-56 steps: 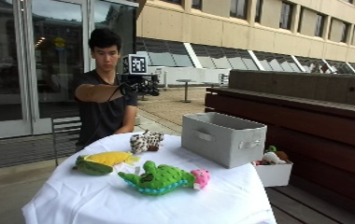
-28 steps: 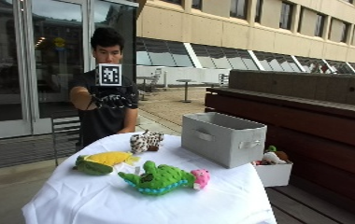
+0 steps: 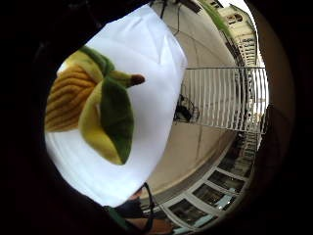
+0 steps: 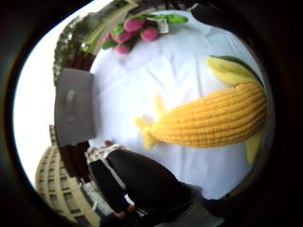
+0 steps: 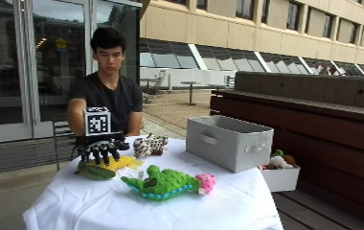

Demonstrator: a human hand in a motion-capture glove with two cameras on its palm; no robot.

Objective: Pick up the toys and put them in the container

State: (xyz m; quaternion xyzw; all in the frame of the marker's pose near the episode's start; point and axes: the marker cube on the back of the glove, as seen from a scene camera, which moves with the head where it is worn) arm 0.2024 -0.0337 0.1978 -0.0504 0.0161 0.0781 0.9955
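Observation:
My gloved right hand [image 5: 102,147] hovers over the left side of the table, fingers spread and pointing down at a yellow corn plush with green husk [image 5: 108,167]. The fingertips reach the toy's top; I cannot tell whether they touch it. Both palm views show the corn [image 4: 213,118] [image 3: 88,107] close below on the white cloth, not gripped. A green crocodile plush with a pink end [image 5: 163,183] lies at the table's front middle. A spotted plush [image 5: 149,144] sits behind it. The grey fabric container [image 5: 228,142] stands open at the right.
The round table wears a white cloth [image 5: 105,206] hanging over its edges. A small white bin [image 5: 279,175] with other toys sits on the wooden bench right of the table. The person sits behind the table's left side.
The gloved hand has come down from chest height to just over the corn plush. The toys and the container have not moved.

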